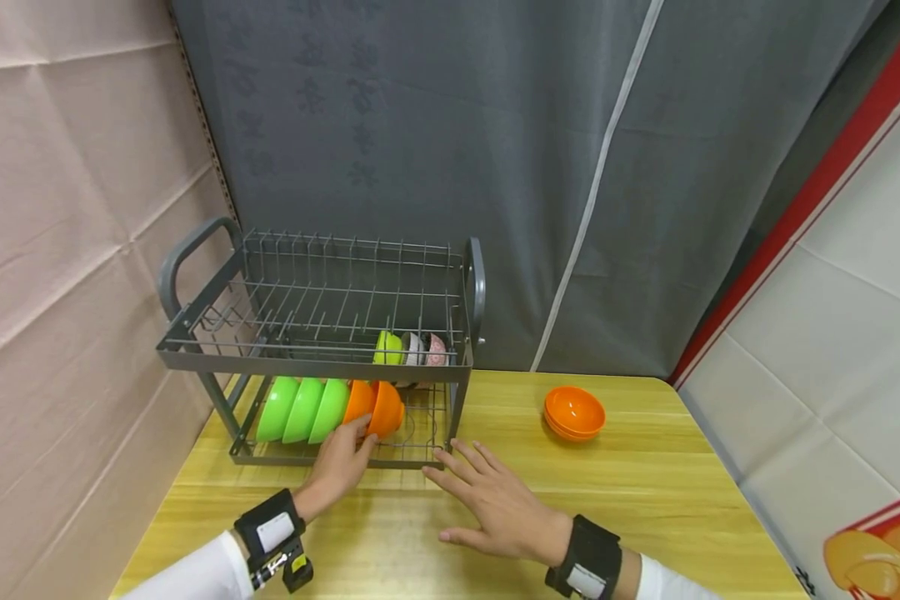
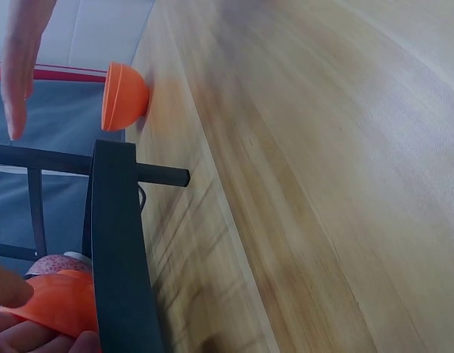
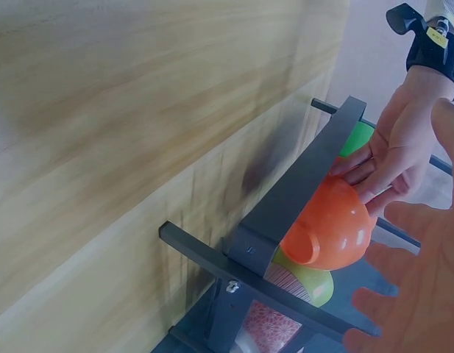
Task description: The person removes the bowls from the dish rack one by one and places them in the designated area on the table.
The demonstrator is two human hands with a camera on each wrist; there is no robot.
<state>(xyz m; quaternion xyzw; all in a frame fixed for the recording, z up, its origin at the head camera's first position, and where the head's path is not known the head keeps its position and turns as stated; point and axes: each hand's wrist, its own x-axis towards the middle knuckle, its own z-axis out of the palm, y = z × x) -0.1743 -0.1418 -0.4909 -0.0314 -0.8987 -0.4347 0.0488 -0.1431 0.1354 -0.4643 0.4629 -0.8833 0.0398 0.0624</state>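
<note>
Wooden table fills the bottom of the head view, and a grey dish rack stands at its back left corner, by the wall. On the rack's low shelf, bowls stand on their edges in a row: three green bowls and then two orange ones. The left hand reaches in from the front and its fingers curl on the last orange bowl in the row. The right hand is flat over the table, just by the rack's front right corner, with its fingers spread and nothing in it. More small cups sit at the back right of the low shelf. A stack of orange bowls sits alone on the table, well away to the right of the rack.

From the left wrist, the rack's dark front bar runs up the picture. The held orange bowl shows at the bottom left corner, with fingertips pressed on it. The stack of orange bowls lies far off along the wood.

From the right wrist, the left hand grips the orange bowl behind the rack's front bar, fingers on its round back. A green bowl peeks out beside it. The right hand's spread fingers hang near, blurry, not touching anything.
</note>
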